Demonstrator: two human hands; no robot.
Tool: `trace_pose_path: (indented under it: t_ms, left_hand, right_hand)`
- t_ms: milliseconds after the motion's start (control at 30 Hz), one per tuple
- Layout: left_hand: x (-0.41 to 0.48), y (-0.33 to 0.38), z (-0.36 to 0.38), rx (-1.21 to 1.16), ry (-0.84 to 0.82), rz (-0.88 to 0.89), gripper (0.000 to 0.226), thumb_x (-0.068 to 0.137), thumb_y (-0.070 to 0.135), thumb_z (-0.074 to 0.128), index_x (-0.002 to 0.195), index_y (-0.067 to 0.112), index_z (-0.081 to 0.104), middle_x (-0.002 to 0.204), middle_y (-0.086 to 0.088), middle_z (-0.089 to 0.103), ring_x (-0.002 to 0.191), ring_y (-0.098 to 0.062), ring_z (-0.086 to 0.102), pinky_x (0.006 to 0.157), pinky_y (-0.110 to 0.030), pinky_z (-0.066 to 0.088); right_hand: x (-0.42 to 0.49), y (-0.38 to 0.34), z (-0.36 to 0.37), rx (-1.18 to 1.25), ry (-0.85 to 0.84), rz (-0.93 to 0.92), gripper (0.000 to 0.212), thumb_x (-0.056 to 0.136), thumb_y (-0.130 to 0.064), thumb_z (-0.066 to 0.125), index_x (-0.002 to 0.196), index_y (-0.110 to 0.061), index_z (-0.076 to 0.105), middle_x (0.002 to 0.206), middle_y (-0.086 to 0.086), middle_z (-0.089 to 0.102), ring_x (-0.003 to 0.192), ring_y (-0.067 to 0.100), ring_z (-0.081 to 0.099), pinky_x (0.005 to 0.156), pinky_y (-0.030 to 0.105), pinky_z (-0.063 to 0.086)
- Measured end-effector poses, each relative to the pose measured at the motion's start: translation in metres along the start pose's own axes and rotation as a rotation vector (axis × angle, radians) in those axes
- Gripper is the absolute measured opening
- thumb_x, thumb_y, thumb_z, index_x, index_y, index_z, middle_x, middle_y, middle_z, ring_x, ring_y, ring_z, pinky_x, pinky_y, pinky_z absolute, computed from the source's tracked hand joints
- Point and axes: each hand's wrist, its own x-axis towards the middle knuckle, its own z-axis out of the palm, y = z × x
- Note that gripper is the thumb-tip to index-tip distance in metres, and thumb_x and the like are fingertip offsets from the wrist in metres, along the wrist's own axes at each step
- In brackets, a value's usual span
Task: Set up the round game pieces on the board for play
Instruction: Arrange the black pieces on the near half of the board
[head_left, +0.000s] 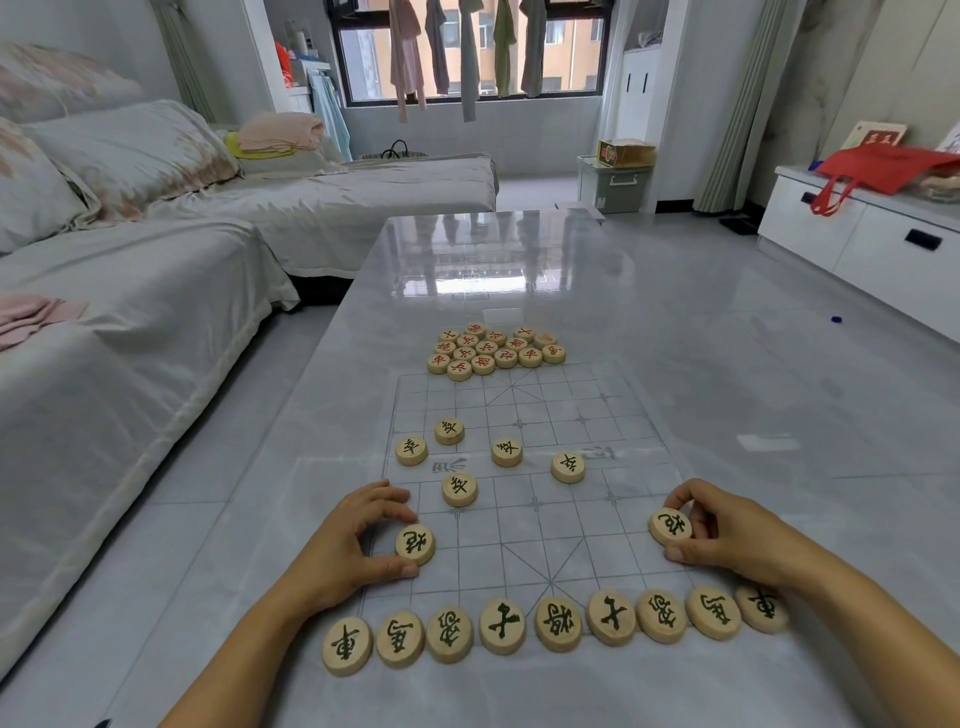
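A clear plastic board (524, 525) with a printed grid lies on the glossy table. Several black-lettered wooden discs (556, 623) form a row along the board's near edge. My left hand (348, 540) curls around a black-lettered disc (415, 543) near the board's left side, thumb and fingers at its rim. My right hand (727, 530) pinches another black-lettered disc (670, 526), tilted up at the right side. Several more black-lettered discs (506, 451) sit scattered around the middle of the board. A cluster of red-lettered discs (493, 351) lies at the board's far edge.
The grey table (519, 260) stretches away beyond the board. A covered sofa (130, 312) runs along the left. A white cabinet (857, 239) with a red bag stands at the right, across a strip of floor.
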Motion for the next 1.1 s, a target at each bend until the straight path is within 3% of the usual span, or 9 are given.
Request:
trace_pose_path:
  t_ms: [233, 467, 567, 667, 767, 867, 933, 1000, 1100]
  left_hand:
    - [-0.001, 0.002, 0.0, 0.003, -0.01, -0.005, 0.042, 0.065, 0.024, 0.082, 0.1, 0.035, 0.061, 0.126, 0.023, 0.044, 0.129, 0.0, 0.031, 0.109, -0.024, 0.027]
    - [-0.001, 0.002, 0.001, -0.016, 0.015, -0.018, 0.041, 0.066, 0.032, 0.079, 0.103, 0.034, 0.06, 0.125, 0.022, 0.048, 0.123, 0.008, 0.036, 0.102, -0.016, 0.029]
    - [-0.003, 0.001, 0.0, -0.215, 0.133, -0.083, 0.031, 0.073, 0.035, 0.069, 0.104, 0.034, 0.062, 0.12, 0.018, 0.057, 0.115, 0.004, 0.049, 0.096, -0.019, 0.039]
    - [-0.004, -0.004, -0.005, -0.43, 0.308, -0.145, 0.024, 0.076, 0.039, 0.06, 0.1, 0.036, 0.065, 0.108, 0.013, 0.066, 0.103, 0.004, 0.057, 0.087, -0.021, 0.042]
    - [-0.001, -0.01, -0.008, -0.597, 0.411, -0.178, 0.017, 0.085, 0.023, 0.059, 0.099, 0.03, 0.066, 0.111, 0.007, 0.067, 0.11, -0.004, 0.058, 0.095, -0.029, 0.041]
    - [0.006, -0.011, -0.011, -0.673, 0.399, -0.247, 0.018, 0.087, 0.016, 0.058, 0.101, 0.025, 0.064, 0.111, 0.001, 0.068, 0.111, -0.015, 0.059, 0.096, -0.032, 0.043]
    - [0.013, -0.009, -0.012, -0.57, 0.383, -0.272, 0.018, 0.087, 0.015, 0.059, 0.1, 0.028, 0.062, 0.107, 0.004, 0.067, 0.108, -0.014, 0.059, 0.088, -0.023, 0.044]
    - [0.025, -0.005, -0.011, -0.323, 0.354, -0.251, 0.021, 0.087, 0.015, 0.06, 0.103, 0.029, 0.059, 0.108, 0.008, 0.063, 0.106, -0.013, 0.058, 0.079, -0.013, 0.041]
    - [0.053, 0.005, -0.01, -0.065, 0.314, -0.218, 0.036, 0.085, 0.017, 0.063, 0.12, 0.02, 0.054, 0.12, 0.001, 0.055, 0.109, -0.012, 0.052, 0.087, -0.019, 0.042]
  right_hand:
    - [0.0, -0.001, 0.001, 0.004, 0.005, 0.0, 0.035, 0.07, -0.031, 0.079, 0.093, -0.035, 0.052, 0.066, -0.006, 0.054, 0.063, 0.007, 0.05, 0.062, 0.022, 0.04]
    - [0.002, -0.002, -0.004, 0.043, -0.034, 0.013, 0.039, 0.072, -0.037, 0.076, 0.101, -0.035, 0.051, 0.072, -0.005, 0.055, 0.065, 0.007, 0.05, 0.062, 0.019, 0.039]
    - [0.002, -0.004, -0.007, 0.087, -0.008, 0.042, 0.034, 0.078, -0.041, 0.068, 0.106, -0.036, 0.049, 0.078, 0.0, 0.057, 0.068, 0.01, 0.053, 0.063, 0.021, 0.04]
    - [0.005, -0.01, -0.006, 0.12, 0.128, 0.038, 0.027, 0.083, -0.041, 0.061, 0.106, -0.03, 0.052, 0.076, 0.005, 0.058, 0.068, 0.015, 0.054, 0.063, 0.027, 0.041]
    - [0.012, -0.037, 0.001, 0.099, 0.2, -0.033, 0.019, 0.086, -0.037, 0.059, 0.103, -0.029, 0.055, 0.075, 0.002, 0.06, 0.065, 0.013, 0.054, 0.059, 0.023, 0.043]
    - [0.025, -0.078, 0.022, -0.02, 0.129, -0.161, 0.018, 0.087, -0.034, 0.059, 0.104, -0.028, 0.056, 0.081, -0.009, 0.056, 0.069, 0.004, 0.052, 0.062, 0.017, 0.038]
    - [0.036, -0.105, 0.04, -0.106, 0.071, -0.233, 0.023, 0.087, -0.037, 0.058, 0.108, -0.027, 0.055, 0.088, -0.012, 0.053, 0.074, 0.002, 0.05, 0.067, 0.017, 0.04]
    - [0.048, -0.129, 0.058, -0.156, 0.021, -0.256, 0.034, 0.087, -0.039, 0.057, 0.118, -0.025, 0.052, 0.094, -0.011, 0.052, 0.077, 0.003, 0.05, 0.071, 0.019, 0.041]
    - [0.067, -0.154, 0.08, -0.208, -0.009, -0.215, 0.054, 0.086, -0.044, 0.057, 0.133, -0.022, 0.04, 0.123, 0.001, 0.052, 0.101, 0.015, 0.054, 0.083, 0.028, 0.042]
